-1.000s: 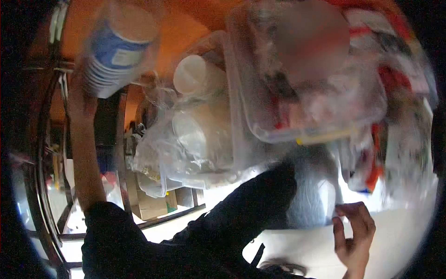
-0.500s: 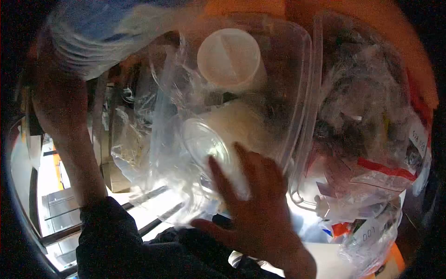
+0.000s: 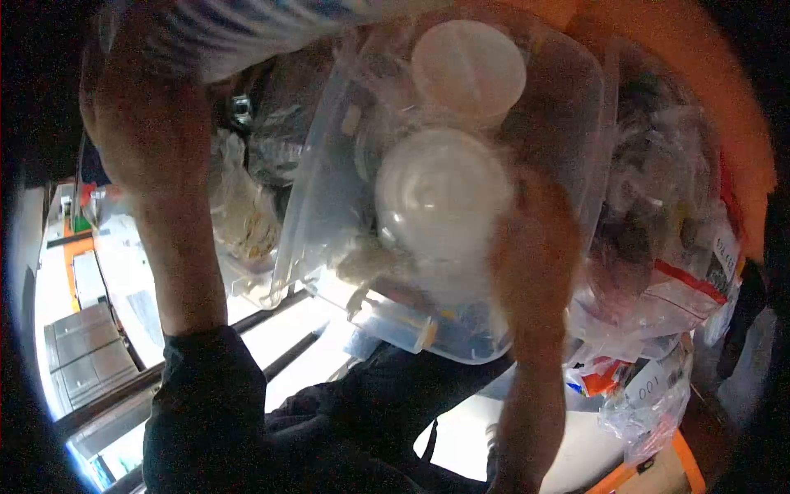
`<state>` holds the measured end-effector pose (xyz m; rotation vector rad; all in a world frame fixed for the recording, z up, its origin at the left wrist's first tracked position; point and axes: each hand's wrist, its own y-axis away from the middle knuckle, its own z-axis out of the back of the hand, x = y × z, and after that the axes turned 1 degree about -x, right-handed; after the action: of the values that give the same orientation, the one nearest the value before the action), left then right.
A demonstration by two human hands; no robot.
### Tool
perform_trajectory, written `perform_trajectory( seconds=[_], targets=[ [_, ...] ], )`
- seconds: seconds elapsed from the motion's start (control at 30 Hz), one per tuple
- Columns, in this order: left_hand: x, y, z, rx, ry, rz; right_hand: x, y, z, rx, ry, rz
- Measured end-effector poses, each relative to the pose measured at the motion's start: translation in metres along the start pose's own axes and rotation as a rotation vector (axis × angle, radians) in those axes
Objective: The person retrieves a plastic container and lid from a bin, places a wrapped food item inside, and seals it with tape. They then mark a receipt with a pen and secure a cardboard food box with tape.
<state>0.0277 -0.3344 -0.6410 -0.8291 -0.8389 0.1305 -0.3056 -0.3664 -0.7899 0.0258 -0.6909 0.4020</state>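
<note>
At the upper left my left hand point(image 3: 152, 99) is wrapped round a long stack of blue-and-white paper cups point(image 3: 271, 29), which crosses the top edge of the view. My right hand point(image 3: 535, 239) is smeared by motion, beside a round white cup or lid point(image 3: 444, 193) inside a clear plastic bin point(image 3: 588, 156). Its fingers are largely hidden, so its hold is unclear. Behind them a second white cup point(image 3: 469, 70) shows its round end in the same bin.
Right of the bin lie clear plastic bags point(image 3: 658, 181), one with a red strip. A smaller bag marked 001 point(image 3: 650, 391) hangs lower right. Dark rack bars point(image 3: 288, 362) and a bag with tan contents point(image 3: 247, 214) are at the left.
My right hand has come up from the lower right to the round white item in the bin. My left hand, with the cup stack, is now closer and higher in view.
</note>
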Motion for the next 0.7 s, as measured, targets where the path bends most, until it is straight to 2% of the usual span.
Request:
perform_trajectory(
  seconds=[0.03,0.1,0.17,0.23,0.27,0.33,0.43,0.47,0.6,0.67,0.7],
  targets=[
    [0.003,0.005,-0.001,-0.009,0.008,0.032,-0.002,-0.011,0.029,-0.017,0.151,0.001],
    [0.008,0.015,-0.003,-0.034,0.026,0.086,-0.022,-0.02,0.051,-0.025,0.238,-0.046],
    [0.011,0.025,-0.006,-0.051,0.072,0.129,-0.14,-0.033,0.075,-0.256,0.568,0.299],
    [0.013,0.033,-0.009,-0.063,0.13,0.176,-0.096,-0.034,0.104,-0.424,0.593,0.502],
    [0.014,0.036,-0.009,-0.073,0.158,0.196,-0.101,-0.036,0.114,-0.413,0.594,0.511],
    [0.015,0.039,-0.013,-0.093,0.216,0.226,-0.123,-0.04,0.135,-0.33,0.142,-0.015],
    [0.014,0.043,-0.019,-0.118,0.326,0.284,-0.114,-0.045,0.137,-0.259,0.193,-0.088],
    [0.014,0.045,-0.022,-0.125,0.364,0.308,-0.109,-0.04,0.136,-0.257,0.205,-0.09],
    [0.012,0.044,-0.033,-0.184,0.576,0.412,-0.056,-0.016,0.088,-0.314,0.435,0.639],
    [0.009,0.038,-0.037,-0.229,0.75,0.49,-0.012,0.009,0.046,0.115,-0.042,0.133],
    [0.006,0.034,-0.04,-0.251,0.834,0.528,-0.002,0.02,0.023,0.156,0.02,0.269]
  ],
)
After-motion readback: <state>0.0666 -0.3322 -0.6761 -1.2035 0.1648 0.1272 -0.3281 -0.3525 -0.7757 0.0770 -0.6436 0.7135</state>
